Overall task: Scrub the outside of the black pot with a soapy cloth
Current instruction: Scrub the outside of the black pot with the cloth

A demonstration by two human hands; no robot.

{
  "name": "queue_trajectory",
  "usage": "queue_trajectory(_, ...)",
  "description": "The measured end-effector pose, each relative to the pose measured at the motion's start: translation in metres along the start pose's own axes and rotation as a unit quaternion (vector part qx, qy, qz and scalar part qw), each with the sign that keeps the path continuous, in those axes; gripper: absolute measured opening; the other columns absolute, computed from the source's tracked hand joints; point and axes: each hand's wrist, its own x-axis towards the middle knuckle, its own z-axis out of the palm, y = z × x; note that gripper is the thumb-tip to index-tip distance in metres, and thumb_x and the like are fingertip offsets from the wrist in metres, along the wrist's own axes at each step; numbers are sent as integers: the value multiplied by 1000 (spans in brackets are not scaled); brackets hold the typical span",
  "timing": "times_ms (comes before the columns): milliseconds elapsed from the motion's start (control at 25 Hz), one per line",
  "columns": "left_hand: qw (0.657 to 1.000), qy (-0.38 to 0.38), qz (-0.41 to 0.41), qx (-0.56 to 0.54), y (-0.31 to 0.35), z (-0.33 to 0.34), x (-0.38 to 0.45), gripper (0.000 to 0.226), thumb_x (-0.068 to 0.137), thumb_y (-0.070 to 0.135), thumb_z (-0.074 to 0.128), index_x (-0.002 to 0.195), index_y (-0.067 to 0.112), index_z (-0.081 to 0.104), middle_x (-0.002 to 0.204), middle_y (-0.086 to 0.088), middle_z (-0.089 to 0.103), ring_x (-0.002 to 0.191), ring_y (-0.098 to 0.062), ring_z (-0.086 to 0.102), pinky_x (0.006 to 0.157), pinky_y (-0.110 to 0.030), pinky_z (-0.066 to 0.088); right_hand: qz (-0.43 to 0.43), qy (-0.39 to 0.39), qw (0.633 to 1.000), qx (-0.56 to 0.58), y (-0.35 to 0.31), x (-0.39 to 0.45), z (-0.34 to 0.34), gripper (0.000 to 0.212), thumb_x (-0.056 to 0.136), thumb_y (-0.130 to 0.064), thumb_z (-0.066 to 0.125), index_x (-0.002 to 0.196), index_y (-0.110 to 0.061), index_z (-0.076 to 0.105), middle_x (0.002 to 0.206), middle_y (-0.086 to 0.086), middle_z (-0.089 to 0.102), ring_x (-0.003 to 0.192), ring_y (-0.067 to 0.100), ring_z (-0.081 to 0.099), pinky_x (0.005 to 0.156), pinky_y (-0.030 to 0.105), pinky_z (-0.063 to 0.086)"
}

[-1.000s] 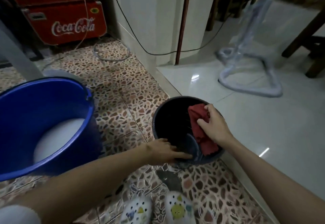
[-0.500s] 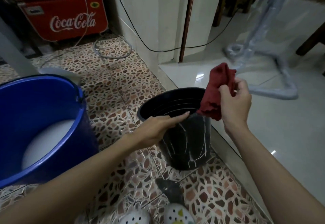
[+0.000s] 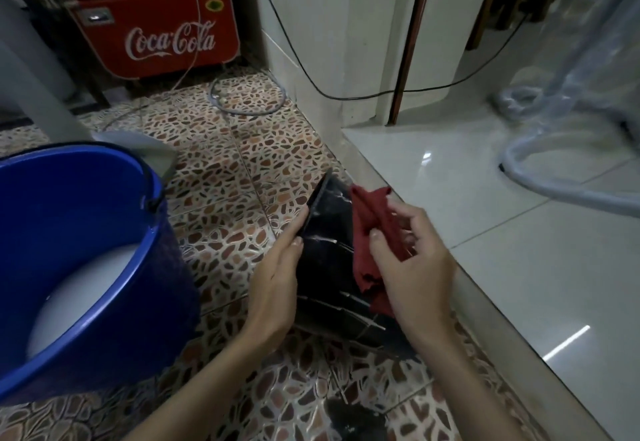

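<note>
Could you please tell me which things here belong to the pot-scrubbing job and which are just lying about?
In use: black pot, red cloth, left hand, right hand, blue bucket.
Lying about: Coca-Cola cooler, hose loop, black cable.

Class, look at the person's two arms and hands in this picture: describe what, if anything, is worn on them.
Both forearms are bare as far as the picture shows, with no sleeves in view. The left hand and right hand wear no gloves. No watch, bracelet or ring can be seen on either. The fingernails look short and plain.
</note>
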Motion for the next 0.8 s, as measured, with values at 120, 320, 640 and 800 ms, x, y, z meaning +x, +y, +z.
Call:
queue_trajectory(120, 993, 72, -45, -77, -15, -5, -10, 42, 108, 24, 31, 142, 35, 53, 139, 24, 55, 131, 7, 49, 113, -33, 41, -99, -47, 991, -75, 10, -19, 28, 34, 86, -15, 70, 119, -23, 66, 107, -9, 64, 95, 6, 61, 81, 18, 52)
queue_trajectory(320, 990, 89, -52, -95, -28, -5, -27, 46, 109, 43, 17, 143, 45, 47, 148, 20, 50, 140, -1, 42, 120, -44, 28, -185, -93, 964, -167, 27, -54, 47, 33, 88, -21, 65, 121, -24, 66, 113, -7, 61, 101, 10, 55, 77, 23, 54)
queue_trajectory(640, 995, 71, -70, -20, -29, -9, -24, 54, 96, 67, 13, 139, 56, 45, 145, 23, 52, 136, 3, 44, 118, -41, 32, -229, -115, 919, -301, 36, -71, 75, 45, 90, -28, 48, 134, -25, 57, 148, 3, 47, 121, 24, 47, 91, 38, 40)
queue_trajectory(800, 992, 89, -86, -14, -29, -7, -26, 61, 92, 73, 13, 141, 52, 44, 143, 24, 53, 135, 5, 44, 118, -36, 31, -242, -76, 903, -347, 31, -63, 83, 43, 90, -24, 45, 131, -23, 59, 142, 6, 53, 115, 26, 52, 84, 39, 40)
